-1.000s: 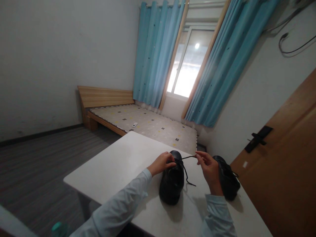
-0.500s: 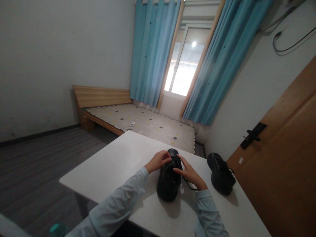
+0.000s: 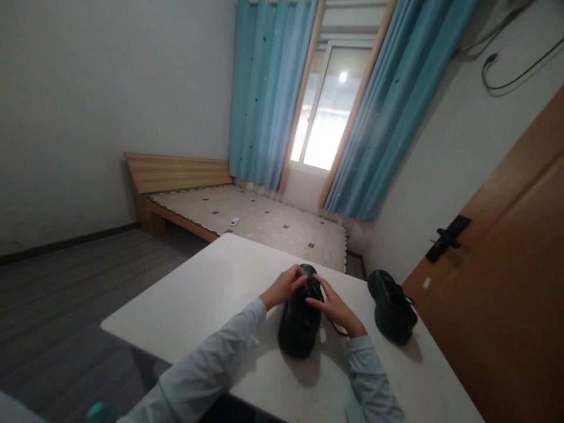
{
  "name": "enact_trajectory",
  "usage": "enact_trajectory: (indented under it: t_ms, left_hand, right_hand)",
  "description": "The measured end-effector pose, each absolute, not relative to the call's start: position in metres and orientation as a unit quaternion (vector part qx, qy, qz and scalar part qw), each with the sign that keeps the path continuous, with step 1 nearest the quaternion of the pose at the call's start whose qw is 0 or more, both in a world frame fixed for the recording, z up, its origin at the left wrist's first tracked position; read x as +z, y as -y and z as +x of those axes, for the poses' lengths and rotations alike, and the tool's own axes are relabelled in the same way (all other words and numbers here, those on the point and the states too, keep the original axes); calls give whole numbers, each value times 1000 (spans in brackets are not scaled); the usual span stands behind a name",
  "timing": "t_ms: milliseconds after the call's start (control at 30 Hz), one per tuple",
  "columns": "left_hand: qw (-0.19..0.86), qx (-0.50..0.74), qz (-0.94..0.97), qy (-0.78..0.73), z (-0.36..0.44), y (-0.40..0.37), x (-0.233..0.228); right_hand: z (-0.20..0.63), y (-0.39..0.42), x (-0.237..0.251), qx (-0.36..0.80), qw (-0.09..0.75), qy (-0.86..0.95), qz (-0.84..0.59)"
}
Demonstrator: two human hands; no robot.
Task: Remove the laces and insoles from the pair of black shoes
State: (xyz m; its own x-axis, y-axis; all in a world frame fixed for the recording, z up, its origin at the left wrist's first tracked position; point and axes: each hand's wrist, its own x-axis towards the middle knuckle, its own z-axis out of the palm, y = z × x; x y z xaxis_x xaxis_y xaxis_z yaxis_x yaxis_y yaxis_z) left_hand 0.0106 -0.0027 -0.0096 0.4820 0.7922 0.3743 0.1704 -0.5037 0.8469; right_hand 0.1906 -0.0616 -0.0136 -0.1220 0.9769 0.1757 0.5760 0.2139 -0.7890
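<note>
A black lace-up shoe (image 3: 299, 323) stands on the white table (image 3: 211, 288), heel toward me. My left hand (image 3: 283, 286) rests its fingers on the shoe's laced front from the left. My right hand (image 3: 335, 308) lies against the shoe's right side, fingertips at the laces; a black lace (image 3: 333, 326) trails under that hand. Whether the fingers pinch the lace is too small to tell. A second black shoe (image 3: 391, 305) stands alone to the right, near the table's right edge.
A brown wooden door (image 3: 506, 282) with a black handle (image 3: 446, 237) stands close on the right. Beyond the table are a low wooden bed (image 3: 247, 217), blue curtains (image 3: 268, 94) and a window (image 3: 328, 106). Grey floor lies to the left.
My right hand, which held a lace end pulled out to the right a second ago, has come back onto the shoe. The view has shifted slightly; the left hand stays on the shoe.
</note>
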Motion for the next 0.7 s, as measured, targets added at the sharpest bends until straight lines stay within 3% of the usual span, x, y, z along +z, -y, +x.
enact_trajectory:
  t_ms: [233, 700]
  left_hand:
    - [558, 444, 671, -201, 10, -2, -8]
    - [601, 456, 634, -171, -2, 8, 11]
  right_hand:
    - [192, 61, -15, 278, 359, 695, -558]
    - [199, 58, -23, 286, 381, 692, -542]
